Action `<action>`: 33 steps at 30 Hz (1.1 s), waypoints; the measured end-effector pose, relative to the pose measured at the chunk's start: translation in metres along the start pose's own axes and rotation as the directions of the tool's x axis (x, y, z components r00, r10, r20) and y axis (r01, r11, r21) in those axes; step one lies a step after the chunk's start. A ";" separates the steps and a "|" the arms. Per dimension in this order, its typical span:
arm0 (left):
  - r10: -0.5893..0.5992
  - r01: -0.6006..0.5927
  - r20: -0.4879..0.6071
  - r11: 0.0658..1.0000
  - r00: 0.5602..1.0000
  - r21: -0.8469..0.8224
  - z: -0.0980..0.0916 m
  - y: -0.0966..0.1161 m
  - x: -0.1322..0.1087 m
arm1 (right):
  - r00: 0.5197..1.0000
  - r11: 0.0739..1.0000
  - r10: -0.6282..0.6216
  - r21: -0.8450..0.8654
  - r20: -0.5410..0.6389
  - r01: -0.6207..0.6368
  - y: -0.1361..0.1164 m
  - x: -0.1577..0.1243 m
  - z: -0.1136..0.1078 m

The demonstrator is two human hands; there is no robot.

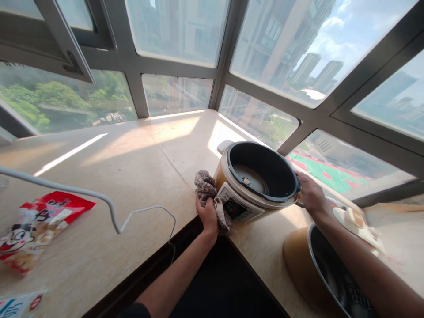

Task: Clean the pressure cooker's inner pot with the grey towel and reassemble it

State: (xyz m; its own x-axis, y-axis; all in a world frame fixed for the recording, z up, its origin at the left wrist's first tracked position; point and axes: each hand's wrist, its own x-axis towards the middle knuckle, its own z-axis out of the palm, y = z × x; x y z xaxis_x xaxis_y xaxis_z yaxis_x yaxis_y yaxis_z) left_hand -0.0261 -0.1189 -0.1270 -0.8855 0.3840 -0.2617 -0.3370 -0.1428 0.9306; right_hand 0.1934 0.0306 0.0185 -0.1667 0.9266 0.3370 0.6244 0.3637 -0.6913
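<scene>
An electric pressure cooker body (222, 170), white and gold with a dark control panel, stands tilted near the inner corner of the counter. Its lid is off, and the dark inside shows a round heating plate (250, 179). My left hand (208, 216) grips a grey-brown cloth (205, 183) against the cooker's front left side. At the right side my right hand (309, 192) is closed on the cooker's side handle, its fingertips partly hidden. Beneath my right forearm sits the gold inner pot (296, 260), with dark marked walls inside.
A white lid (359, 223) lies behind the inner pot on the right. To the left, a white cable (112, 212) crosses the stone counter (139, 176) beside a red snack bag (36, 225). Windows (179, 95) border the counter's back; a window sash (66, 39) tilts inward at upper left.
</scene>
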 end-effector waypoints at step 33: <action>0.293 -0.832 0.835 -0.465 -0.467 -0.302 0.009 0.007 -0.074 | 0.999 0.996 0.012 0.085 -0.033 -0.009 -0.003 -0.003 0.007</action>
State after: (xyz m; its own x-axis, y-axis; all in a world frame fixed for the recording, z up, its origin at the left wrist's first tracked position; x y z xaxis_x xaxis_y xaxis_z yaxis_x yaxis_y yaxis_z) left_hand 0.0405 -0.1401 -0.0990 0.5817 0.5405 0.6079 0.7969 -0.5285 -0.2927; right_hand 0.1869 0.0270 0.0155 -0.1341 0.9274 0.3493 0.5584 0.3619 -0.7465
